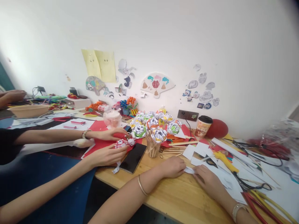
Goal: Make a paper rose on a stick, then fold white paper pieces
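My left hand (172, 167) and my right hand (206, 180) rest on the wooden table (177, 196), fingertips meeting on a small white piece of paper (189, 170). Both pinch that paper flat against the wood. A thin bangle circles my left wrist, a bracelet my right. Just behind my left hand stands a cup of wooden sticks (153, 148) topped with several folded paper flowers (159, 134).
To the left, another person's two hands (107, 154) hold a paper flower (121, 143) over red paper (100, 143). A black phone (133, 157), yellow-handled scissors (224, 161), a lidded paper cup (203, 127), loose white paper scraps and coloured tubes (263, 203) lie around.
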A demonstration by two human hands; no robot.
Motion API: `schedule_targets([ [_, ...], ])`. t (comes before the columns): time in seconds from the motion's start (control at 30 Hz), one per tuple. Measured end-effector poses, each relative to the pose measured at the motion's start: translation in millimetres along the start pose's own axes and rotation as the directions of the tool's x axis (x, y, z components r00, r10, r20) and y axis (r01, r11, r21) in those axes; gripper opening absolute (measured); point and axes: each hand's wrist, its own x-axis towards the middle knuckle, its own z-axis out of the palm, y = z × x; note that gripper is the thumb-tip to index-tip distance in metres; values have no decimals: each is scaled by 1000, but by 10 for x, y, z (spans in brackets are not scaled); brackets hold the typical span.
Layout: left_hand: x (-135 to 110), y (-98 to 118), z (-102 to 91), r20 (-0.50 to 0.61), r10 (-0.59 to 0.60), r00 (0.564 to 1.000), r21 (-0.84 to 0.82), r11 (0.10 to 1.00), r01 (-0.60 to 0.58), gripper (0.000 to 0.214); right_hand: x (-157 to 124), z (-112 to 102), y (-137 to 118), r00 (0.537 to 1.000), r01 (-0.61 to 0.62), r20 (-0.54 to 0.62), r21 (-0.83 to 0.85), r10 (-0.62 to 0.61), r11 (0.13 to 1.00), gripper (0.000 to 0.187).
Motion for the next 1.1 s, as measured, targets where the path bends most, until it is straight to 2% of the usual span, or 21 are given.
schedule_targets([
  [0.53, 11, 11, -59, 43, 10, 999, 20, 1000, -10, 18, 5, 16, 15, 999, 0, 34, 21, 0, 1000, 14],
  [0.83, 1, 71, -173, 93, -79, 993, 41, 996, 75, 18, 12, 1, 16, 1000, 21, 10, 16, -22, 1000, 16],
  [0.97, -148, 77, -396, 96, -186, 978, 60, 982, 181, 14, 29, 2, -1, 1000, 29, -1, 3, -29, 1000, 19],
  [1.03, -357, 82, -616, 93, -254, 963, 65, 966, 249, 15, 32, -8, 11, 999, 42, -9, -9, -42, 999, 20],
  [1.1, -669, 89, -890, 96, -314, 945, 54, 949, 310, 18, 26, -30, 29, 998, 58, -24, -37, -59, 998, 20],
])
